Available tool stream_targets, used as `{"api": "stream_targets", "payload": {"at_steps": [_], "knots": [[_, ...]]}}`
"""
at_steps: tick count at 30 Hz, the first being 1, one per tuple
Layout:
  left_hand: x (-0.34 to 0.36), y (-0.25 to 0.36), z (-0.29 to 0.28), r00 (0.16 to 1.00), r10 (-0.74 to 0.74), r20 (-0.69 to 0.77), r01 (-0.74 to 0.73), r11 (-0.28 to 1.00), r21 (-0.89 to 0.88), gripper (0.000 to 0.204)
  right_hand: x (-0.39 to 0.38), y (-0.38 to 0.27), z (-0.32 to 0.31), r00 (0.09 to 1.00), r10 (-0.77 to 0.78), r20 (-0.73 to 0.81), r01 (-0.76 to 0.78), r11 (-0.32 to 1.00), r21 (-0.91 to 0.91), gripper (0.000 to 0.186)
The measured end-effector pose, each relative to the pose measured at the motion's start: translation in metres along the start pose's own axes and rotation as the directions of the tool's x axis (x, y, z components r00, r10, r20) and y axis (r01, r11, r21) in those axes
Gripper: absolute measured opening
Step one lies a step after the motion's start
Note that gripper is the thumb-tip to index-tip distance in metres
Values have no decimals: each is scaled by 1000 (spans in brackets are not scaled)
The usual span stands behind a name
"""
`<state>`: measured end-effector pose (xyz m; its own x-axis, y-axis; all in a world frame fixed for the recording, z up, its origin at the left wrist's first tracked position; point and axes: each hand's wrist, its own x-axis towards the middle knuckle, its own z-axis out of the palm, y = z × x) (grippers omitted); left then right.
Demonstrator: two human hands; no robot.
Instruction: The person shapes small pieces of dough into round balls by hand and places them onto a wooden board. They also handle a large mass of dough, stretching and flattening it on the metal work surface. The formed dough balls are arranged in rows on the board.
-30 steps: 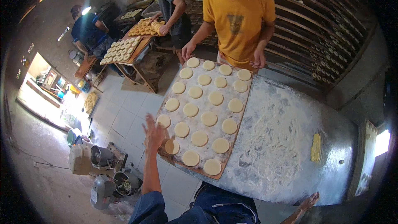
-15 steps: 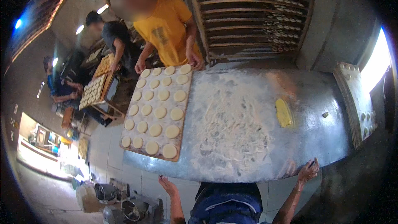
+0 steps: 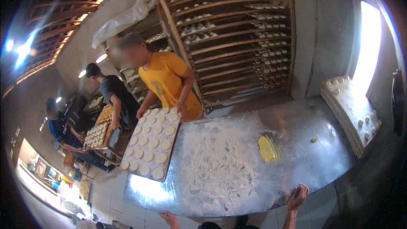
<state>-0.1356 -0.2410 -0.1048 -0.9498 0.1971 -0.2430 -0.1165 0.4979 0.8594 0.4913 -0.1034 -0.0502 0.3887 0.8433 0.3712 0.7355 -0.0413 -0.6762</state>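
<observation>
Tray (image 3: 149,149) lifted off table (image 3: 237,186) (seemingly), hands (image 3: 297,197) withdrawn.

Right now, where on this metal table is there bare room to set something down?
The metal table is bare along its near edge by the right hand, and between the yellow dough and the stacked boards. Its middle is dusted with flour but unoccupied. The left end is crowded by the dough tray.

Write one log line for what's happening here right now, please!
left hand: open, empty, below table edge | right hand: open, at floured metal table edge | wooden tray of round pale dough discs: held by person in yellow shirt
</observation>
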Motion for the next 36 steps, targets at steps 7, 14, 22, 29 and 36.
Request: {"api": "stream_targets", "payload": {"at_steps": [7, 14, 22, 29, 36], "knots": [[2, -13, -12, 999, 38, 6, -38, 982, 185, 73, 7, -34, 3, 974, -82, -210, 53, 988, -142, 22], [-53, 75, -34, 983, -96, 157, 29, 923, 384, 80, 16, -62, -24, 974, -195, -116, 155, 946, -286, 24], [-43, 99, -27, 984, -106, 143, 43, 920, 388, 79, 20, -88, -30, 961, -237, -145, 183, 933, -310, 27], [-18, 68, -37, 993, -84, 86, 48, 932, 359, 82, 9, -72, -5, 968, -124, -216, 56, 953, -297, 29], [-20, 98, -39, 962, -243, 124, 178, 903, 392, 79, 9, -83, -14, 958, -119, -261, 62, 974, -218, 27]]}}
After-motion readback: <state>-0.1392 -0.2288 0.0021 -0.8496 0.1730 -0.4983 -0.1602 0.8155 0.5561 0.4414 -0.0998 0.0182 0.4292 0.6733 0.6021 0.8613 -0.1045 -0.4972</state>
